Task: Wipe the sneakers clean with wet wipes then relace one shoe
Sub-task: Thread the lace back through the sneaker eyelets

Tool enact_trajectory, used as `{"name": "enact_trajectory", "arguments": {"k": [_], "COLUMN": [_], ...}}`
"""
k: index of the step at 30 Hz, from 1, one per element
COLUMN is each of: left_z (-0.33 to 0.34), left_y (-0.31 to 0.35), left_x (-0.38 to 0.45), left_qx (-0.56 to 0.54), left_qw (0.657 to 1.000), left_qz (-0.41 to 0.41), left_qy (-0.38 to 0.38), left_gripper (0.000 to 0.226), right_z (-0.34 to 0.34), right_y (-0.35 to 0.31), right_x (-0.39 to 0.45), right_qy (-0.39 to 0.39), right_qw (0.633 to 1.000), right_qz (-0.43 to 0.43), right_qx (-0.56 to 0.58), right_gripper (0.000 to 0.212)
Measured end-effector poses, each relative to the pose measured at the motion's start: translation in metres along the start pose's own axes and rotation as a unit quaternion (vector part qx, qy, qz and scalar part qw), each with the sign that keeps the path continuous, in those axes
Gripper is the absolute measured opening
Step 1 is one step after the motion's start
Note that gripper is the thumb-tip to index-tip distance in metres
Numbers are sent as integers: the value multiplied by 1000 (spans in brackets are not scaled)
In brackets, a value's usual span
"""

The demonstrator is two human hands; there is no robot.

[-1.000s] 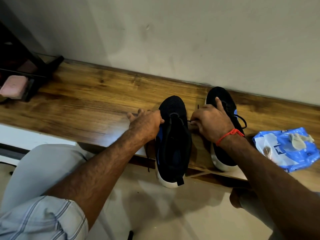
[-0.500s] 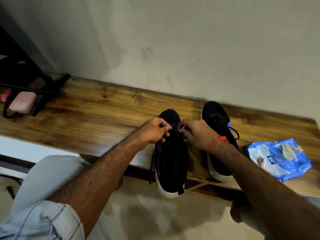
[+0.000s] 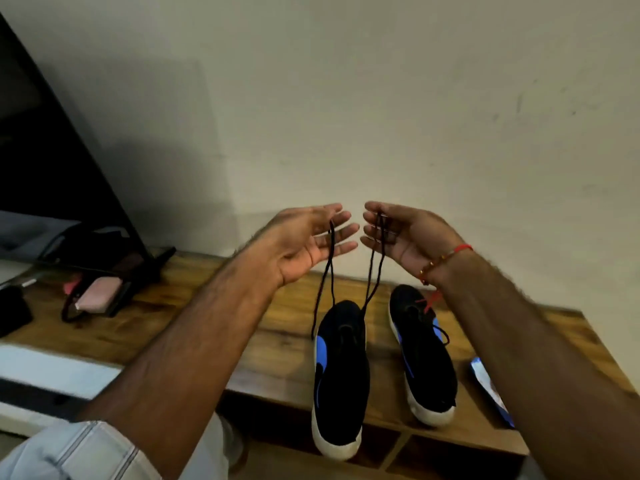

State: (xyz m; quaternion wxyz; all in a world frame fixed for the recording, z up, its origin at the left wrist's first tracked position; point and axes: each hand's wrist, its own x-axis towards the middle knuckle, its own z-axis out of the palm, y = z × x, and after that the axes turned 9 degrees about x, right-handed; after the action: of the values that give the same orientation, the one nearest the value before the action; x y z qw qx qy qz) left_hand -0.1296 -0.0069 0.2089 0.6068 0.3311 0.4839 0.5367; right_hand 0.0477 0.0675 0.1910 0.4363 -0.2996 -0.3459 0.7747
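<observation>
Head view: the left hand [image 3: 304, 242] and right hand [image 3: 398, 233], raised above the near sneaker [image 3: 341, 375], each pinch an end of its lace [image 3: 372, 271]. Relacing looks barely begun; the laced sneaker [image 3: 424, 355] sits just beside, right.
</observation>
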Motion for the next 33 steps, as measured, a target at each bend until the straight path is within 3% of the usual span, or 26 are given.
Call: {"name": "enact_trajectory", "arguments": {"k": [4, 7, 11, 13, 17, 21, 33], "left_z": [18, 31, 42, 46, 51, 57, 60], "left_y": [47, 70, 89, 90, 88, 90, 101], "left_x": [-20, -34, -48, -47, -42, -39, -31], "left_qx": [-34, -29, 131, 205, 250, 282, 392], "left_qw": [998, 995, 979, 958, 932, 905, 818], "left_qz": [56, 94, 140, 160, 195, 253, 356], "left_qy": [0, -11, 69, 120, 176, 194, 223], "left_gripper": [38, 37, 21, 16, 13, 21, 17], "right_z": [41, 62, 80, 85, 91, 100, 116], "right_y": [-43, -58, -65, -66, -71, -78, -86], "right_x": [-18, -30, -43, -44, -47, -52, -50], "right_qy": [-23, -26, 42, 66, 88, 71, 42], "right_qw": [997, 989, 944, 924, 899, 901, 890], "right_qz": [-71, -120, -214, -263, -324, -350, -384], "right_qx": [-8, -77, -247, -271, -281, -248, -241], "right_gripper": [39, 27, 17, 20, 20, 18, 19]}}
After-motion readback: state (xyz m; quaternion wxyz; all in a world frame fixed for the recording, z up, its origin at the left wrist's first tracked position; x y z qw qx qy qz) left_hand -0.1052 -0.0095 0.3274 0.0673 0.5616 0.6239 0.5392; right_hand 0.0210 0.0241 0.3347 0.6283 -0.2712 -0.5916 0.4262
